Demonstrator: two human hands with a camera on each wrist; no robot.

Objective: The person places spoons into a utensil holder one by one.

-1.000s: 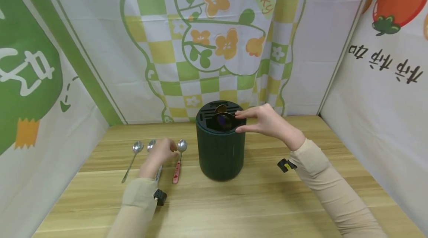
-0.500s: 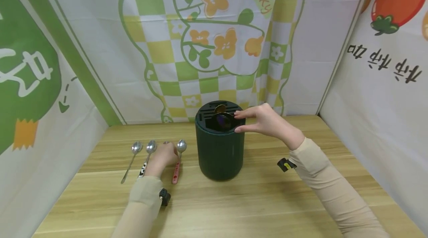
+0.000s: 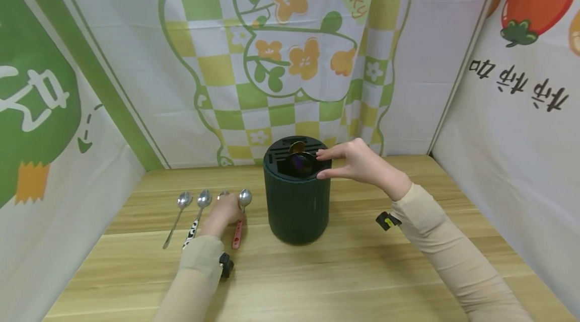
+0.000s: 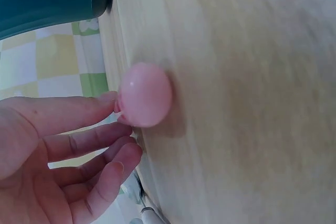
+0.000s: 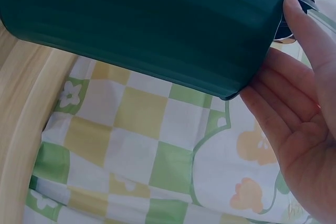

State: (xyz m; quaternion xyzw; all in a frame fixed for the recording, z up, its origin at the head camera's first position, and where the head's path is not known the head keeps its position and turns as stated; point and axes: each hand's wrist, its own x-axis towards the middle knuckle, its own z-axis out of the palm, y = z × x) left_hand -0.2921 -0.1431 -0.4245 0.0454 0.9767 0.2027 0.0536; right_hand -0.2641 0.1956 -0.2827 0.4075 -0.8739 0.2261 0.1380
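My left hand [image 3: 225,210] reaches down over the spoons on the left of the table. Its thumb and fingers pinch the pink-handled spoon [image 3: 237,235] near the neck; the left wrist view shows the pink handle's rounded end [image 4: 147,95] close up. To its left lie a spoon [image 3: 223,194] largely hidden by the hand, a panda-patterned spoon [image 3: 192,230] and a plain metal spoon [image 3: 175,224]. My right hand [image 3: 362,165] touches the rim of the dark green utensil holder [image 3: 296,214] with fairly straight fingers and thumb spread apart.
A black slotted top [image 3: 278,153] covers the holder. A gold-coloured utensil [image 3: 297,147] and a dark, rounded one [image 3: 301,163] stick out of it. The wooden table [image 3: 335,276] ends at a printed curtain [image 3: 213,126] behind and printed cloth at both sides.
My left hand has moved right, from over the middle spoons to the pink-handled spoon, uncovering the panda handle. The right hand has stayed on the holder's rim.
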